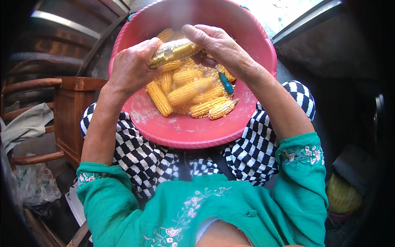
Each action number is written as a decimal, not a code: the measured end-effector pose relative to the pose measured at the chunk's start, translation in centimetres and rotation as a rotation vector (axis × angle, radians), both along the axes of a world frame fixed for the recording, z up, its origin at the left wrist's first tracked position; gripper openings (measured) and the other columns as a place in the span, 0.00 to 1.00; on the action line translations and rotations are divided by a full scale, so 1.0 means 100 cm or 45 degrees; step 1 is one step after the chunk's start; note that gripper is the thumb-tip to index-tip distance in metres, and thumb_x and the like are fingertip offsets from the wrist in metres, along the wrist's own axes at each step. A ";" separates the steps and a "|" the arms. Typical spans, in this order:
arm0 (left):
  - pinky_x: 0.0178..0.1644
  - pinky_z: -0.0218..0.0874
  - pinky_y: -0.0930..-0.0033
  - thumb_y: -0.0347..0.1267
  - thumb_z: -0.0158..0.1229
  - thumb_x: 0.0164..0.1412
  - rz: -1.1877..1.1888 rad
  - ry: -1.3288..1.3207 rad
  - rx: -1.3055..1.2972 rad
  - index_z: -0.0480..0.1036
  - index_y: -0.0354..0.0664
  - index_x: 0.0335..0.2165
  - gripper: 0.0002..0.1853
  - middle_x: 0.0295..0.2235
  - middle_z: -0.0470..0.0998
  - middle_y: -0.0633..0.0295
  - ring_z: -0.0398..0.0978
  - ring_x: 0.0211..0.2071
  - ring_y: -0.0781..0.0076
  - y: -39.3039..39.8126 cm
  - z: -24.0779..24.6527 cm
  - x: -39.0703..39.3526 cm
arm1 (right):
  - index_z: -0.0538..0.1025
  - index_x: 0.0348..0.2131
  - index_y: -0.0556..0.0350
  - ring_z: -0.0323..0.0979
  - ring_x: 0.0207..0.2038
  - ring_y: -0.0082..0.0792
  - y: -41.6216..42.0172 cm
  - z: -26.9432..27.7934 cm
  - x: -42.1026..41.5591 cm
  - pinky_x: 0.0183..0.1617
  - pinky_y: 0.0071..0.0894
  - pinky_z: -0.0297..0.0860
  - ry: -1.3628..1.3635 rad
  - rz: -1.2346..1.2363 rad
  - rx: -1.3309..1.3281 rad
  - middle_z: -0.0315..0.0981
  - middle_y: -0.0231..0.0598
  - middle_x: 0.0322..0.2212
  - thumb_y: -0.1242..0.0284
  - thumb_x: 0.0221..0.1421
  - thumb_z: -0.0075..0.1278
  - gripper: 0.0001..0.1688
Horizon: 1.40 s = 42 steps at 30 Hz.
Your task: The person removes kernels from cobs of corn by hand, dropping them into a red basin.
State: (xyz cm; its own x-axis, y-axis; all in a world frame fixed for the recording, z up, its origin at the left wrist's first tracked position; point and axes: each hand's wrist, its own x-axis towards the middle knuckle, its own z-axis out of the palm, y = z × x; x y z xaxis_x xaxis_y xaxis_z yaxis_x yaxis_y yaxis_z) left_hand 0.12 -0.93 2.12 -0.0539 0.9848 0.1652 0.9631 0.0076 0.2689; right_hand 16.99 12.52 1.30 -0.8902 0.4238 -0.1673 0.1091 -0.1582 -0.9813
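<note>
A partly shelled ear of corn is held over a pink plastic basin. My left hand grips its left end. At the other end is my right hand, its thumb raised off the cob and its lower fingers curled by some loose kernels. Several yellow ears of corn lie in the basin on loose kernels. A small tool with a teal handle leans among them below my right hand; its thin metal shaft is partly hidden.
The basin rests between my knees in checkered trousers. At left are a wooden chair with a pale cloth and a clear plastic bag. A yellow bag is at lower right.
</note>
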 end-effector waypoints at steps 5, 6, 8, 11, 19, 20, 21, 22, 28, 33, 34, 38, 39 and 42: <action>0.33 0.66 0.63 0.27 0.61 0.42 -0.055 -0.198 -0.103 0.68 0.40 0.35 0.17 0.27 0.74 0.53 0.75 0.31 0.55 0.002 0.000 0.002 | 0.74 0.33 0.58 0.66 0.25 0.22 -0.002 -0.020 -0.003 0.26 0.21 0.62 0.131 0.025 0.750 0.67 0.33 0.20 0.51 0.49 0.53 0.26; 0.33 0.66 0.63 0.27 0.61 0.42 -0.079 -0.201 -0.139 0.68 0.40 0.34 0.17 0.26 0.74 0.53 0.74 0.31 0.55 0.001 0.000 0.003 | 0.74 0.31 0.59 0.67 0.25 0.25 -0.003 -0.016 -0.003 0.28 0.25 0.63 0.024 0.072 0.737 0.68 0.36 0.20 0.51 0.48 0.53 0.27; 0.33 0.66 0.62 0.26 0.60 0.42 -0.128 -0.206 -0.211 0.68 0.39 0.33 0.16 0.26 0.74 0.53 0.74 0.31 0.55 -0.001 0.002 0.003 | 0.74 0.28 0.62 0.70 0.25 0.32 -0.006 -0.004 -0.002 0.30 0.33 0.65 -0.189 0.168 0.709 0.71 0.43 0.21 0.51 0.46 0.54 0.28; 0.33 0.65 0.61 0.27 0.60 0.42 -0.146 -0.280 -0.219 0.68 0.39 0.33 0.15 0.26 0.74 0.53 0.74 0.30 0.54 -0.002 -0.001 0.002 | 0.73 0.28 0.64 0.69 0.24 0.32 -0.013 -0.006 -0.001 0.30 0.33 0.64 -0.134 0.096 0.706 0.69 0.45 0.18 0.54 0.51 0.48 0.26; 0.35 0.67 0.62 0.30 0.63 0.42 -0.134 0.148 -0.060 0.68 0.43 0.35 0.18 0.27 0.75 0.55 0.75 0.32 0.58 -0.002 -0.003 0.009 | 0.72 0.32 0.55 0.63 0.21 0.14 0.000 -0.025 -0.004 0.20 0.14 0.60 -0.251 0.067 -0.065 0.66 0.28 0.20 0.48 0.54 0.42 0.27; 0.35 0.67 0.62 0.30 0.63 0.42 -0.131 0.180 -0.020 0.68 0.43 0.35 0.18 0.27 0.75 0.55 0.75 0.32 0.58 -0.003 -0.003 0.008 | 0.72 0.32 0.55 0.62 0.19 0.13 -0.001 -0.021 -0.003 0.19 0.13 0.59 -0.248 0.049 -0.120 0.66 0.28 0.19 0.47 0.54 0.42 0.28; 0.35 0.67 0.62 0.30 0.63 0.42 -0.134 0.134 -0.015 0.68 0.43 0.35 0.19 0.28 0.75 0.55 0.75 0.32 0.58 -0.002 -0.003 0.007 | 0.72 0.32 0.56 0.61 0.18 0.13 -0.001 -0.015 -0.002 0.18 0.11 0.57 -0.239 0.030 -0.174 0.65 0.29 0.19 0.46 0.53 0.42 0.30; 0.35 0.67 0.63 0.30 0.63 0.41 -0.138 0.089 -0.010 0.68 0.42 0.35 0.19 0.28 0.75 0.55 0.75 0.32 0.58 -0.002 -0.002 0.005 | 0.72 0.32 0.57 0.60 0.16 0.12 0.000 -0.011 -0.001 0.16 0.09 0.56 -0.231 0.011 -0.228 0.65 0.29 0.19 0.45 0.53 0.42 0.31; 0.34 0.66 0.66 0.27 0.61 0.43 -0.048 -0.111 -0.055 0.68 0.38 0.37 0.19 0.29 0.75 0.54 0.75 0.31 0.59 -0.002 0.000 -0.001 | 0.71 0.36 0.59 0.57 0.16 0.10 0.009 -0.002 0.003 0.16 0.07 0.53 0.031 0.247 -0.134 0.65 0.31 0.20 0.49 0.52 0.48 0.30; 0.35 0.66 0.67 0.28 0.61 0.45 -0.040 -0.393 -0.114 0.68 0.37 0.36 0.17 0.28 0.74 0.56 0.75 0.30 0.66 -0.003 -0.008 -0.001 | 0.70 0.44 0.60 0.55 0.16 0.10 0.011 -0.009 0.003 0.17 0.08 0.50 0.166 0.294 0.052 0.63 0.27 0.20 0.54 0.53 0.49 0.29; 0.36 0.66 0.66 0.28 0.61 0.44 -0.047 -0.547 -0.154 0.68 0.37 0.35 0.17 0.28 0.74 0.56 0.75 0.30 0.66 -0.003 -0.009 0.002 | 0.70 0.44 0.60 0.55 0.16 0.10 0.010 -0.008 0.004 0.17 0.08 0.50 0.170 0.293 0.041 0.63 0.26 0.19 0.54 0.53 0.49 0.29; 0.37 0.65 0.71 0.29 0.62 0.44 -0.058 -1.074 -0.428 0.69 0.37 0.33 0.16 0.25 0.72 0.62 0.71 0.29 0.75 -0.002 -0.003 0.001 | 0.71 0.44 0.59 0.54 0.16 0.09 0.002 0.000 0.008 0.17 0.08 0.49 0.215 0.252 -0.021 0.63 0.25 0.19 0.55 0.54 0.49 0.27; 0.37 0.64 0.72 0.29 0.63 0.44 -0.049 -1.223 -0.520 0.69 0.37 0.33 0.16 0.25 0.72 0.64 0.71 0.29 0.76 -0.002 0.003 0.000 | 0.71 0.44 0.59 0.54 0.16 0.09 0.000 0.002 0.008 0.17 0.08 0.49 0.238 0.237 -0.043 0.63 0.25 0.19 0.55 0.54 0.49 0.27; 0.34 0.62 0.76 0.30 0.66 0.42 -0.025 -1.247 -0.614 0.68 0.39 0.31 0.17 0.25 0.70 0.68 0.68 0.27 0.81 0.001 0.007 0.000 | 0.71 0.45 0.59 0.54 0.16 0.09 0.001 0.002 0.008 0.17 0.09 0.50 0.275 0.238 -0.043 0.62 0.24 0.18 0.57 0.54 0.50 0.26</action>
